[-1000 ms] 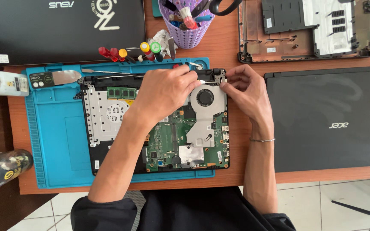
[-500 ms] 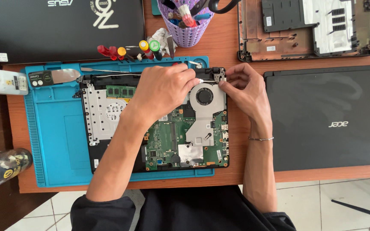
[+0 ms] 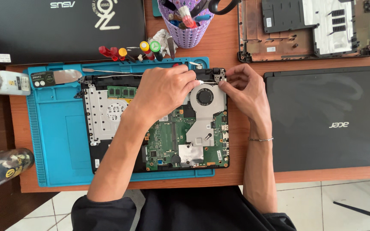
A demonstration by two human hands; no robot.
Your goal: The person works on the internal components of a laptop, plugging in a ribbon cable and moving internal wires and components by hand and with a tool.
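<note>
An opened laptop base (image 3: 108, 115) lies on a blue work mat (image 3: 56, 141), with its green circuit board (image 3: 168, 137), silver fan housing (image 3: 204, 98) and memory stick (image 3: 122, 91) exposed. My left hand (image 3: 163, 92) rests over the board's far edge, its fingertips pinched on a small white strip (image 3: 198, 81) just above the fan. My right hand (image 3: 245, 92) is at the far right corner, with thumb and fingers pinched on the black hinge corner (image 3: 217, 75). The two hands' fingertips are close together. What lies under my left palm is hidden.
Several colour-handled screwdrivers (image 3: 129, 52) and a metal spatula (image 3: 61, 77) lie at the mat's far edge. A purple tool cup (image 3: 187, 30) stands behind. Closed black laptops sit at the far left (image 3: 65, 30) and at the right (image 3: 330, 119). An empty laptop shell (image 3: 309, 30), a bottle (image 3: 3, 82) and a glass (image 3: 1, 169) are also here.
Both hands stay at the laptop's far edge by the fan; only the fingers have shifted slightly.
</note>
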